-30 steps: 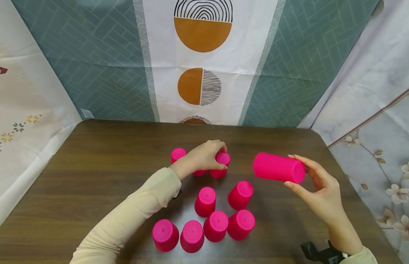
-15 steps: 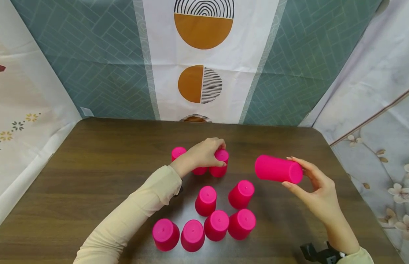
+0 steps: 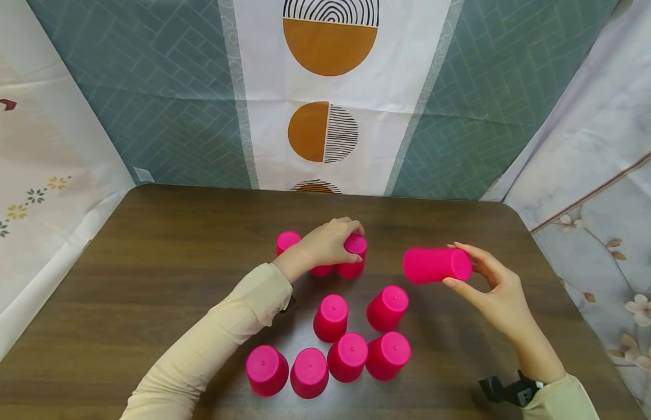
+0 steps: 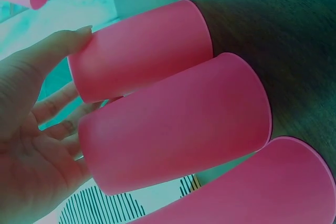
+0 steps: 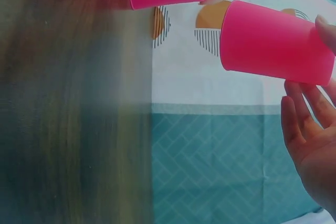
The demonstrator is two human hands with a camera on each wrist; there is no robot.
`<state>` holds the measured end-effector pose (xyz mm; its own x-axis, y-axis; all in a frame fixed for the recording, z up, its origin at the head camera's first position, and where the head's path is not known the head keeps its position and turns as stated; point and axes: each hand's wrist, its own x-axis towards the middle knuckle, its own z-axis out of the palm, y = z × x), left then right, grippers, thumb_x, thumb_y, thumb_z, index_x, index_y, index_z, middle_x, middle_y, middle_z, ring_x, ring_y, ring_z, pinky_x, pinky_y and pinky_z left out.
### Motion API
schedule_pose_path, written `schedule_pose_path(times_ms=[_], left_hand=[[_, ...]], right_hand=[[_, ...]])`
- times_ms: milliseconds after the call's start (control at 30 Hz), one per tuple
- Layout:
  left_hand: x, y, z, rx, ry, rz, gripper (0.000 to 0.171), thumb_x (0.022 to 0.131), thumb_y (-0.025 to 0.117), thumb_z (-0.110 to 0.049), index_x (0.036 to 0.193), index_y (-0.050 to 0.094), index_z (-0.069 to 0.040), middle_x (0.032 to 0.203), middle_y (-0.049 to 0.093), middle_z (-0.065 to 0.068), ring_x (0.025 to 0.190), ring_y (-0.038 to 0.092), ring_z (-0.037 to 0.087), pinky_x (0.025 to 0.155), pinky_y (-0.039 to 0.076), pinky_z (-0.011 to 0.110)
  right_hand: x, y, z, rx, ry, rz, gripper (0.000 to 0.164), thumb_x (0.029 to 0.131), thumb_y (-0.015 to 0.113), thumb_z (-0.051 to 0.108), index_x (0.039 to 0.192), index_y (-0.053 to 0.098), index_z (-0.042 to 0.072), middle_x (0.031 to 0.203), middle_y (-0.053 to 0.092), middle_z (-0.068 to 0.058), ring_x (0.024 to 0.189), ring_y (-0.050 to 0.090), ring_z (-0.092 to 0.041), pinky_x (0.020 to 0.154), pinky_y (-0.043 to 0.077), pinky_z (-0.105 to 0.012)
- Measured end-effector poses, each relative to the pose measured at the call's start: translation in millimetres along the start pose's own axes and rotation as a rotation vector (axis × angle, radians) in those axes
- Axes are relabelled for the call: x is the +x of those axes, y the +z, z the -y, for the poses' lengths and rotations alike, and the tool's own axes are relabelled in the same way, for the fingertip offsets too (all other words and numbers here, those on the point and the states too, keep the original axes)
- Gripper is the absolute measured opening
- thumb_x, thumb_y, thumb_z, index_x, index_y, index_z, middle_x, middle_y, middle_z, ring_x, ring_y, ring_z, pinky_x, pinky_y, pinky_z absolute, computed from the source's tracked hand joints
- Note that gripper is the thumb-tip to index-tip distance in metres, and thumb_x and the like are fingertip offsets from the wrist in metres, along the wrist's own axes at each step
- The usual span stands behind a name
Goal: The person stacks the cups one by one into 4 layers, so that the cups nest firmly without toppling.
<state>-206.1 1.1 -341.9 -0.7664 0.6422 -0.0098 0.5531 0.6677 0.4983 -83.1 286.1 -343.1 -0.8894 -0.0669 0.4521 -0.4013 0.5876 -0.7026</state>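
Observation:
My left hand (image 3: pixel 331 242) grips the top end of a pink plastic cup (image 3: pixel 355 256), which stands upside down toward the back of the table. In the left wrist view, thumb and fingers lie around the base of that cup (image 4: pixel 147 48); a second cup (image 4: pixel 178 124) stands close beside it and a third (image 4: pixel 283 182) beyond. The left hand and forearm partly hide this row in the head view. My right hand (image 3: pixel 496 289) pinches another pink cup (image 3: pixel 436 265) by its base end. That cup lies sideways in the air, its mouth toward the left hand.
Several upside-down pink cups stand nearer the front: one cup (image 3: pixel 331 318), a leaning-looking cup (image 3: pixel 387 308) and a front row with one cup (image 3: pixel 266 370) at its left end. The brown wooden table (image 3: pixel 121 291) has patterned cloths (image 3: pixel 331 146) behind and beside it.
The right hand has moved slightly left with its cup, which is now nearer to level. The left hand stays on its cup; the whole head view has shifted a little.

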Motion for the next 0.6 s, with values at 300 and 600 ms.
schedule_pose_path(times_ms=[300,600], left_hand=[[0.3,0.4,1.2,0.0,-0.011,0.024,0.05,0.075,0.077,-0.024,0.119,0.054,-0.012,0.111,0.056,0.004,0.098,0.055,0.018,0.078,0.052,0.028],[-2.0,1.6,4.2,0.06,0.031,-0.004,0.063,0.075,0.077,-0.028,0.129,0.049,-0.012,0.124,0.053,0.005,0.113,0.05,0.018,0.104,0.034,0.042]], right_hand=[[20,7,-19,-0.097,0.021,0.07,0.064,0.069,0.08,0.001,0.128,0.057,0.013,0.112,0.059,0.021,0.086,0.059,0.005,0.071,0.045,-0.008],[43,17,-26,-0.147,0.044,0.174,0.057,0.074,0.08,0.02,0.126,0.058,0.025,0.11,0.066,0.001,0.086,0.064,-0.003,0.068,0.048,-0.014]])
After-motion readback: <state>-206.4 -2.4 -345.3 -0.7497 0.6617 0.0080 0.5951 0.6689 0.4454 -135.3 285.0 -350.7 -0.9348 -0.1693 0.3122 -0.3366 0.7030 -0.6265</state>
